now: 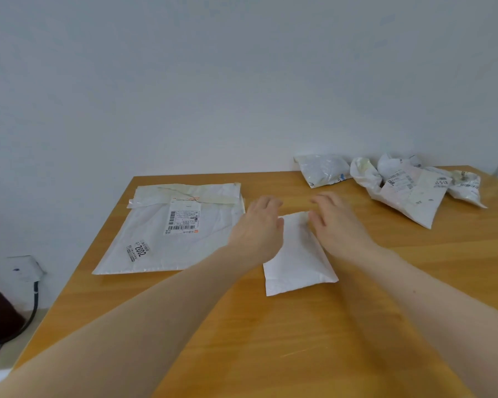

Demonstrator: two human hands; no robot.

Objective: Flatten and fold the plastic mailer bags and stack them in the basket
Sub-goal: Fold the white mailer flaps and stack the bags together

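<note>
Flattened mailer (174, 234) lies at table's (299, 340) left. Your left hand (256, 231) and right hand (338, 225), fingers straight, press folded bag (296, 259) between them. Crumpled bags (400, 185) far right.

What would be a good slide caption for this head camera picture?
Both hands work a small white mailer beside a flattened one.

bench (314, 340): light wood, fills the near and right of the scene
wall (213, 81): plain white, behind the far edge
black cable (33, 305): low at left, hanging beside the bench
</note>
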